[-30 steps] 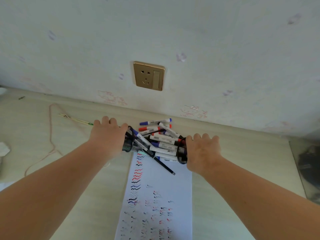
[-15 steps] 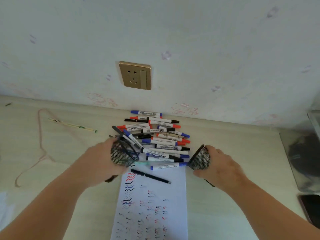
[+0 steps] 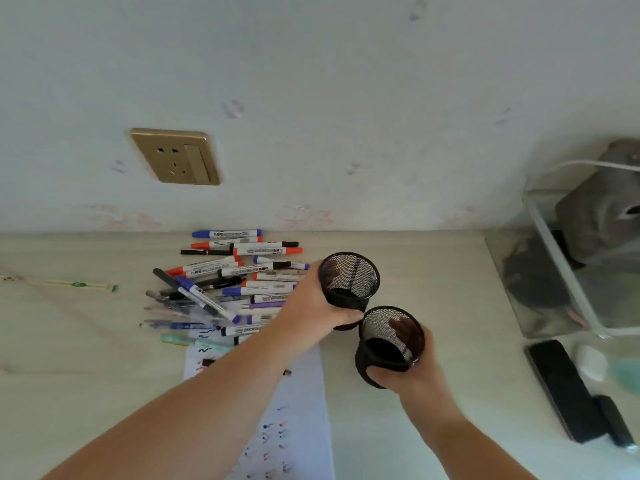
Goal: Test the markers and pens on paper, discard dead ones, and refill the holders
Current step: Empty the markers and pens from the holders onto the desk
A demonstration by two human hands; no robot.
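My left hand (image 3: 313, 303) grips a black mesh holder (image 3: 349, 280), upright and empty, right of the pile. My right hand (image 3: 412, 370) grips a second black mesh holder (image 3: 391, 341), also empty, just below and touching the first. A heap of several markers and pens (image 3: 228, 282) with red, blue and black caps lies loose on the desk against the wall. The white test paper (image 3: 301, 410), covered in coloured scribbles, runs from the heap toward me, partly under my left forearm.
A gold wall socket (image 3: 175, 155) sits above the heap. A clear plastic bin (image 3: 585, 265) stands at the right, with a black phone (image 3: 561, 389) and a white earbud case (image 3: 590, 362) in front. Wrapped chopsticks (image 3: 69, 284) lie at the left.
Both holders were tipped over the pile and emptied; now both hands have carried them right of the heap and turned them upright. The view has swung to the right.
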